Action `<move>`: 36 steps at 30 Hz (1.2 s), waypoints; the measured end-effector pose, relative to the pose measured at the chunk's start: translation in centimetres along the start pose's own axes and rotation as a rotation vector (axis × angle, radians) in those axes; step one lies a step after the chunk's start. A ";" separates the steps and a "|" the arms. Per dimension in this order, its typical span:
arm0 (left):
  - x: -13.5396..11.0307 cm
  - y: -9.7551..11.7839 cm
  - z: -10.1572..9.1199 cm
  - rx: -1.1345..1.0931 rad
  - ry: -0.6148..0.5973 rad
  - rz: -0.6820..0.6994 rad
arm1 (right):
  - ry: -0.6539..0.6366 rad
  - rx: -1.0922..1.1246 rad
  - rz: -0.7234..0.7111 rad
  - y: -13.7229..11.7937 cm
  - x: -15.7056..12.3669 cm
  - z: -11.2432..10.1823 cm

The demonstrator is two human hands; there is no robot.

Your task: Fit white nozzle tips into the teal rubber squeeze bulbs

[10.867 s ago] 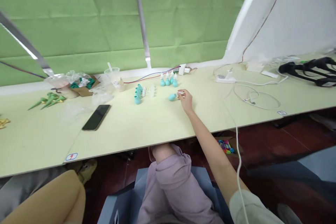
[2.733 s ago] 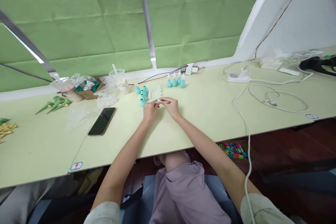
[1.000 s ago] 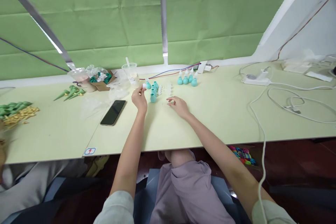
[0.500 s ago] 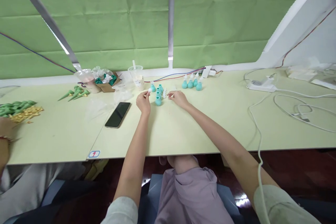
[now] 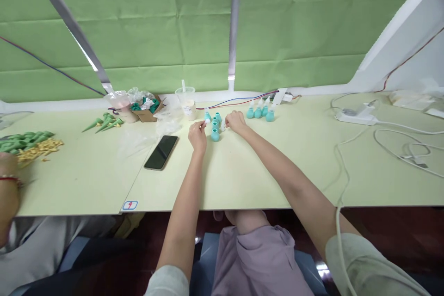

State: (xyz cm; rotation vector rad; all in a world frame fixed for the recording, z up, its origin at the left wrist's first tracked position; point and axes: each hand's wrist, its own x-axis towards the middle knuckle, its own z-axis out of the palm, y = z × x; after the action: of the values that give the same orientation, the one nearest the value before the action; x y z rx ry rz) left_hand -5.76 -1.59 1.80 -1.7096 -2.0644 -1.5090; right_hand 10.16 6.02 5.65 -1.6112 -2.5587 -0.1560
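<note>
My left hand (image 5: 197, 136) rests on the pale table (image 5: 263, 171) and pinches a small white tip (image 5: 207, 121) between its fingertips. Just to its right stands a cluster of small teal bulb bottles (image 5: 215, 128) without tips. My right hand (image 5: 236, 121) lies curled on the far side of that cluster, fingers closed at some clear white tips; what it holds is too small to make out. Three teal bottles with white tips (image 5: 259, 110) stand further right.
A black phone (image 5: 161, 151) lies left of my hands. Behind it are a plastic cup (image 5: 186, 100), a cardboard box of bags (image 5: 144, 107) and green cones (image 5: 103, 123). White cables and a power strip (image 5: 357, 115) lie right. Another person's arm (image 5: 7, 180) is at far left.
My right hand has moved forward and to the left, up to the white tips behind the teal bottles. My left hand still pinches the white tip and stays beside the cluster.
</note>
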 end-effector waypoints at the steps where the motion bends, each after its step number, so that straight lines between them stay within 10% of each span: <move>1: 0.0 0.0 0.0 0.000 -0.007 0.000 | 0.002 -0.012 0.010 -0.1 0.2 0.0; 26: 0.2 0.0 -0.3 -0.050 -0.024 -0.024 | 0.118 0.120 0.197 2.6 3.1 0.7; 36: 0.3 0.0 -0.5 -0.063 -0.025 -0.049 | 0.002 -0.033 0.146 -0.1 4.5 2.1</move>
State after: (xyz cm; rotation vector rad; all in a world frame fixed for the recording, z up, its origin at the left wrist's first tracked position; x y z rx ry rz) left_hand -6.16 -1.70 2.24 -1.7199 -2.1081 -1.5908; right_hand 8.06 10.27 4.23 -1.8015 -2.4375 -0.1873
